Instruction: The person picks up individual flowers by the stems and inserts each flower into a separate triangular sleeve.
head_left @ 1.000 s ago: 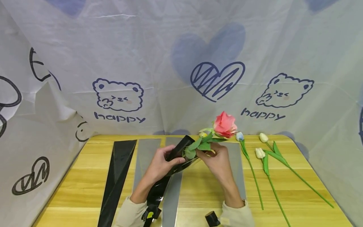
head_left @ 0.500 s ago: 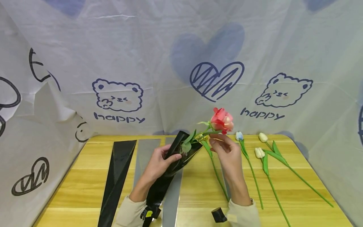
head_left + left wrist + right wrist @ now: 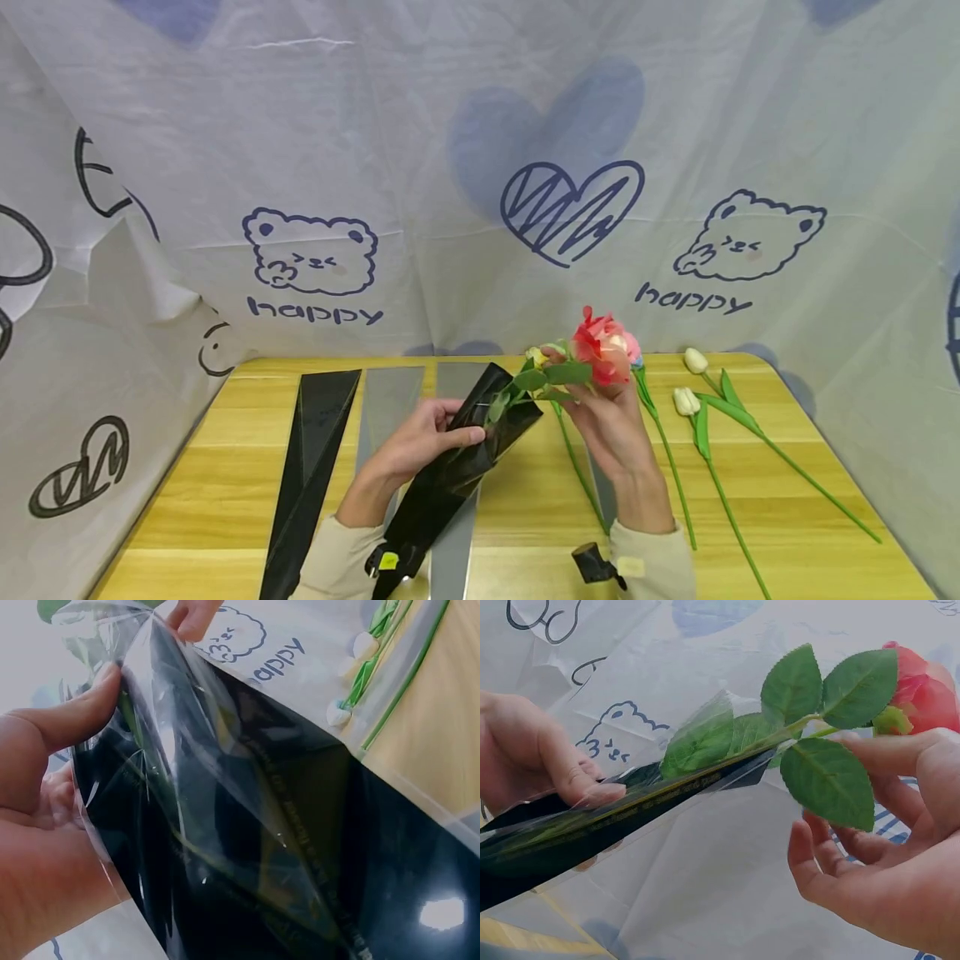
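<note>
My left hand [image 3: 420, 442] grips a black flower sleeve [image 3: 442, 500] near its mouth, thumb on the clear front. The sleeve slants up to the right. A pink artificial rose [image 3: 602, 346] has its stem inside the sleeve, visible through the film in the left wrist view. Its green leaves [image 3: 829, 780] and bloom stand outside the opening, though one leaf [image 3: 701, 739] lies behind the clear film. My right hand [image 3: 615, 437] holds the stem just under the bloom between thumb and forefinger; the other fingers are loosely curled. The bloom partly hides that grip in the head view.
Another black sleeve [image 3: 311, 475] lies flat at left, beside grey strips [image 3: 453, 542]. On the right lie two white tulips [image 3: 686, 402] and a blue-tipped one with its stem [image 3: 675, 475] showing. A yellow flower [image 3: 535, 357] lies behind the rose. Printed cloth [image 3: 450, 125] walls the table.
My right hand has shifted from the leaves at the sleeve's mouth to just below the bloom. The bloom has swung down and right, now covering the blue tulip's head.
</note>
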Tool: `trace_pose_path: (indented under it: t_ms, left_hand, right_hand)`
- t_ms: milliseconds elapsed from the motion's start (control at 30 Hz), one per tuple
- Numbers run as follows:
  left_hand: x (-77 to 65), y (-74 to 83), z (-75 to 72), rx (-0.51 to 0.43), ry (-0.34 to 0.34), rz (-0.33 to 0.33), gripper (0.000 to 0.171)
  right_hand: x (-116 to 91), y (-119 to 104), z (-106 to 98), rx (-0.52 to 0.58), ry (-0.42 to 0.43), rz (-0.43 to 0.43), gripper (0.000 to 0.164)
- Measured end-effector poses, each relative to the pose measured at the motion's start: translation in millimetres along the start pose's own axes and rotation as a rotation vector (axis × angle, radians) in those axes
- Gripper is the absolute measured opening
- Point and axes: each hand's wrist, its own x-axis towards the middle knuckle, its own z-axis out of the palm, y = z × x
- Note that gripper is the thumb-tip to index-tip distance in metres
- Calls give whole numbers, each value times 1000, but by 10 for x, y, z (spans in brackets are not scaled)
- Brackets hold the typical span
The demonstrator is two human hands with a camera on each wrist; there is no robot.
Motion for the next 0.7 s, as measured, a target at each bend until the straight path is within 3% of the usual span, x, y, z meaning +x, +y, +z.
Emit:
trace_pose_path:
  t_ms: [100,200,300,400,500,600,700]
  left_hand:
    - [4,-13,-8,-13,-27,-23,29]
    - [1,-17,-17,-3,-45,-19,32]
    - [-10,-1,-15,64,-36,6,31]
    - [-21,31,8,207,16,52,18]
    - [-28,70,50,328,60,85,17]
    - [-29,96,87,348,70,99,17]
    - [-25,97,110,335,70,109,24]
  right_hand:
    - [-5,-10,-14,18,-74,4,53]
    - [-11,-20,-6,-12,-78,-5,51]
    - [-25,-32,25,-69,-34,-13,52]
    - [-38,-39,74,-128,41,-20,54]
    - [-45,-30,117,-185,107,-33,50]
    - [-43,-10,147,-228,141,-55,46]
    - [-48,12,169,-264,152,-63,53]
